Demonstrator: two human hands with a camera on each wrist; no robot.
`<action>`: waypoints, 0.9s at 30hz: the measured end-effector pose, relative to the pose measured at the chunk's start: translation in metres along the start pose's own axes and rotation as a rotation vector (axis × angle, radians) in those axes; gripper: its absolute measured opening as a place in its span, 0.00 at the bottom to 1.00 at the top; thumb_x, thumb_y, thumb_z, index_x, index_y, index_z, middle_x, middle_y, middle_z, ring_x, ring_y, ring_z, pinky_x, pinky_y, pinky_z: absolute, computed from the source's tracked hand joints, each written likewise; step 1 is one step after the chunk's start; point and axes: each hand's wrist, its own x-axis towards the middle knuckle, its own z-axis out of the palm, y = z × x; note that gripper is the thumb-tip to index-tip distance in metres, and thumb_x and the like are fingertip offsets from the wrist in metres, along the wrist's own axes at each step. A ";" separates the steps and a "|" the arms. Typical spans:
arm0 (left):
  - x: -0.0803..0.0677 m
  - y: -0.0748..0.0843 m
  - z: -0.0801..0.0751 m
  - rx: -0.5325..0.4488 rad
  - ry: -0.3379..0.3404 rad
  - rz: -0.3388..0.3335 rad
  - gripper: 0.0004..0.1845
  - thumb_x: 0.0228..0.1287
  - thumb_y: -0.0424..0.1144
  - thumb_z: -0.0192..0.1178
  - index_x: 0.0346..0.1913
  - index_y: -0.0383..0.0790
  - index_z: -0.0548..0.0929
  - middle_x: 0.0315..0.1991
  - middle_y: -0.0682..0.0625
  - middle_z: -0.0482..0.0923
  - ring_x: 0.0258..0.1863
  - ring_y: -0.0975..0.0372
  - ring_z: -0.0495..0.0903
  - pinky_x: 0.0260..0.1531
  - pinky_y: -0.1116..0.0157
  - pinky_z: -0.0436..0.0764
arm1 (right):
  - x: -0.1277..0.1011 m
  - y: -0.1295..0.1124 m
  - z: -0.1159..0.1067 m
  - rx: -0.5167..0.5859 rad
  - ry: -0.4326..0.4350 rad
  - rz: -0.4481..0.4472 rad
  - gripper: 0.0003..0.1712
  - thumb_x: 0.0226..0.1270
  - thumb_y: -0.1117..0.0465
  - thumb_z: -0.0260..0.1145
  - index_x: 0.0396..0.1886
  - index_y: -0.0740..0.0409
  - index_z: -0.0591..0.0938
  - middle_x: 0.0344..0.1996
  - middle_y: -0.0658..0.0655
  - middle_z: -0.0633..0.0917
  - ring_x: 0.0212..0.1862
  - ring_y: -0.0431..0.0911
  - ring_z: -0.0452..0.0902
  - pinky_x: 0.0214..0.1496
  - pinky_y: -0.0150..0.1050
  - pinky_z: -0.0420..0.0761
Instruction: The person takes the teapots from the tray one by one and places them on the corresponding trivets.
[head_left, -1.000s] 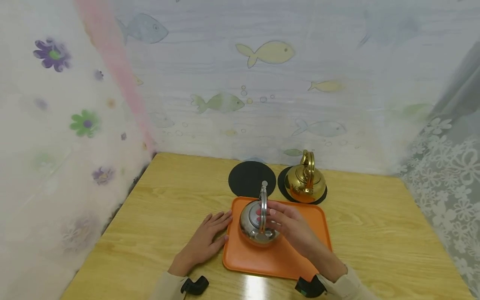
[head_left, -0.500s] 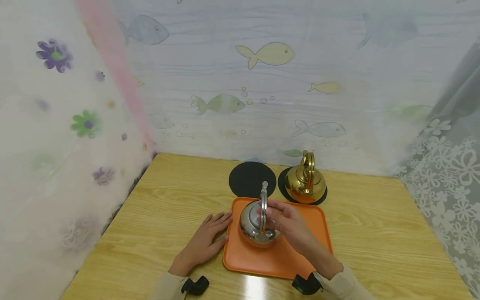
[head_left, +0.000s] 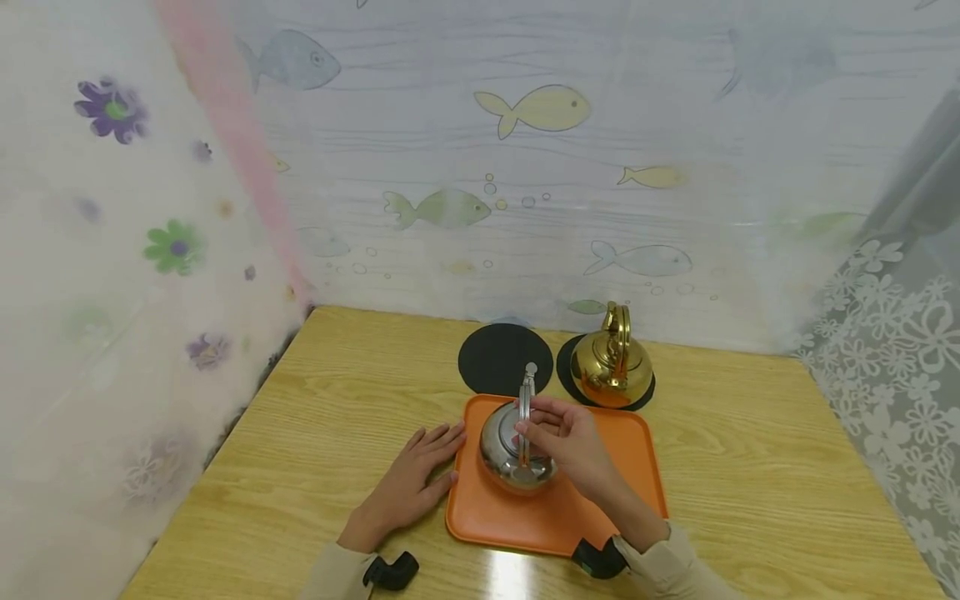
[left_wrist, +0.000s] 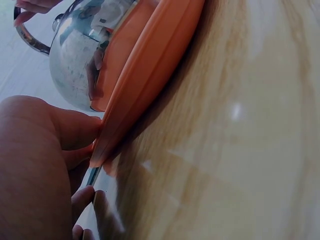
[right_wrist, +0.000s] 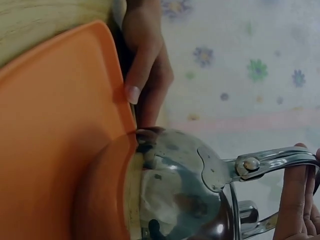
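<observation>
A shiny silver kettle [head_left: 501, 458] stands upright on the orange tray [head_left: 510, 529], left of the tray's middle. Its raised handle [right_wrist: 275, 160] shows clearly in the right wrist view. My right hand [head_left: 576, 446] grips this handle from the right, thumb on the near side and fingers passing under the bar. Lying flat on the table, my left hand [head_left: 416, 475] touches the tray's left edge with its thumb and fingertips, fingers straight. In the left wrist view the thumb and finger of the left hand [left_wrist: 45, 145] meet the tray rim [left_wrist: 130, 95].
Behind the tray lie two round black mats; the left one [head_left: 504, 358] is bare. A golden kettle [head_left: 611, 375] stands on the right one. A patterned curtain [head_left: 525, 250] closes off the table's back, and white lace fabric [head_left: 900, 350] hangs at the right.
My right hand has closed its fingers round the silver kettle's handle, and its wrist has shifted left. The handle has tipped slightly left. The left hand stays put.
</observation>
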 end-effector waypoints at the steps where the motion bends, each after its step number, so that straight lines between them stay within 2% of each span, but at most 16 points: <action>1: 0.000 0.000 0.000 0.003 0.003 0.002 0.29 0.75 0.47 0.57 0.75 0.40 0.71 0.77 0.49 0.65 0.77 0.48 0.62 0.74 0.37 0.54 | 0.001 0.000 0.001 0.001 0.000 -0.004 0.26 0.70 0.74 0.63 0.64 0.84 0.69 0.36 0.49 0.84 0.38 0.37 0.86 0.41 0.35 0.88; 9: 0.001 0.003 0.000 -0.006 0.000 0.003 0.29 0.75 0.47 0.57 0.75 0.40 0.70 0.77 0.49 0.65 0.77 0.48 0.62 0.74 0.37 0.54 | 0.001 0.003 0.001 0.000 0.003 -0.044 0.26 0.69 0.75 0.64 0.62 0.86 0.69 0.35 0.48 0.84 0.36 0.37 0.86 0.39 0.35 0.88; 19: 0.001 0.004 -0.002 -0.002 -0.007 -0.001 0.29 0.76 0.47 0.56 0.75 0.41 0.71 0.77 0.50 0.64 0.77 0.49 0.61 0.75 0.37 0.54 | 0.000 0.001 0.004 -0.012 0.027 -0.045 0.25 0.70 0.75 0.63 0.62 0.85 0.70 0.33 0.47 0.85 0.36 0.37 0.87 0.39 0.35 0.88; 27: 0.001 0.002 -0.003 -0.003 -0.012 -0.004 0.29 0.75 0.47 0.57 0.75 0.41 0.70 0.77 0.50 0.64 0.78 0.49 0.61 0.75 0.38 0.53 | 0.002 0.004 0.004 -0.025 0.011 -0.076 0.25 0.71 0.74 0.63 0.63 0.85 0.71 0.34 0.46 0.86 0.36 0.36 0.86 0.38 0.33 0.88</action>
